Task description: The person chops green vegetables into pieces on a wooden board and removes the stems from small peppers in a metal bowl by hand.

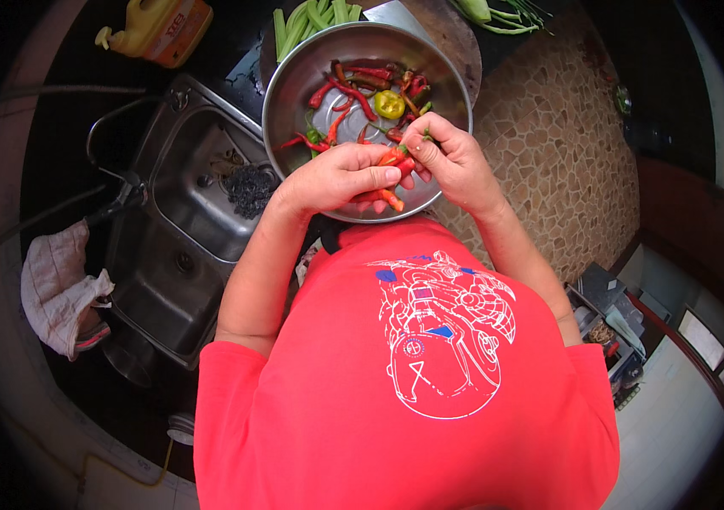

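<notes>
Over the near rim of a round stainless steel basin (285, 83), my left hand (336, 175) holds a few red chili peppers (389, 199). One of them shows a green cap pointing toward my right hand (457, 162). Between the thumb and forefinger of that right hand is a small green chili stem (427, 135). Red chilies (352, 92) lie scattered over the basin's bottom, some with green stems. Among them sits a yellow-green pepper piece (389, 104), its hollow side showing. My fingers hide part of the held peppers.
Left of the basin is a double-bowl steel sink (177, 255) with a faucet (104, 143) and a dark scouring pad (250, 191). A cloth (59, 287) hangs beyond it. Behind are a yellow jug (161, 32), cut green stalks (311, 22), a cleaver blade (397, 16) and a round chopping board (464, 57).
</notes>
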{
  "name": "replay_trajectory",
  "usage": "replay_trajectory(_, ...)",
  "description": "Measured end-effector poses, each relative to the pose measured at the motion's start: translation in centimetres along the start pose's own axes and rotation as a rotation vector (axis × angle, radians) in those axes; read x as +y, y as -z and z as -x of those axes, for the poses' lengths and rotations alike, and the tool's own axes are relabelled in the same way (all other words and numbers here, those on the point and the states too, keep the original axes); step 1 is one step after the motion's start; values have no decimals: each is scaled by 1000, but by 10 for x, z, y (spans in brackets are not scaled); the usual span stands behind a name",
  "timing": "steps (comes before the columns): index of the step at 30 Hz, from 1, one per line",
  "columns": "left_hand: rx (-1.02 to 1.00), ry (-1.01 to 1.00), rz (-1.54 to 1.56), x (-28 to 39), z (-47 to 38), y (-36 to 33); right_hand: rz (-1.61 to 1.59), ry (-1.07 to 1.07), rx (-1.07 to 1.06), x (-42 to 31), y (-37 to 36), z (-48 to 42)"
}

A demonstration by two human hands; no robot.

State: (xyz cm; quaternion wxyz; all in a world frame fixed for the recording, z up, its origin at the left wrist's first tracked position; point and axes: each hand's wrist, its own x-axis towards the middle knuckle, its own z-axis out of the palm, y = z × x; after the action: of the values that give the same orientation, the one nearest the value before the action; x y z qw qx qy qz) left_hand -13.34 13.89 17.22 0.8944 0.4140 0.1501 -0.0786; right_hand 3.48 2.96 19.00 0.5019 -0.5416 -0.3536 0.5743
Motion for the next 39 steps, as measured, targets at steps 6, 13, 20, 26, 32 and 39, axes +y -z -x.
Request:
replay_trajectory(6, -193, 58, 44, -6, 2, 11, -461, -219, -160, 9, -7, -2)
replay_trajectory(13, 146, -380, 580, -27, -15, 16, -876, -232, 94, 24, 11, -7)
replay_trajectory(20, 235, -451, 889, -27, -22, 20, -506, -181, 52, 28, 16, -7)
replay_trajectory(26, 385, -489, 894, -27, -28, 16, -154, -220, 60, 26, -3, -5)
replay_trajectory(32, 562, -664, 873, -34, -38, 12, 354, -76, 94, 22, -33, -11)
replay_trajectory(39, 727, -743, 710, -38, -47, 5, 409, 45, 216, 55, -24, -22)
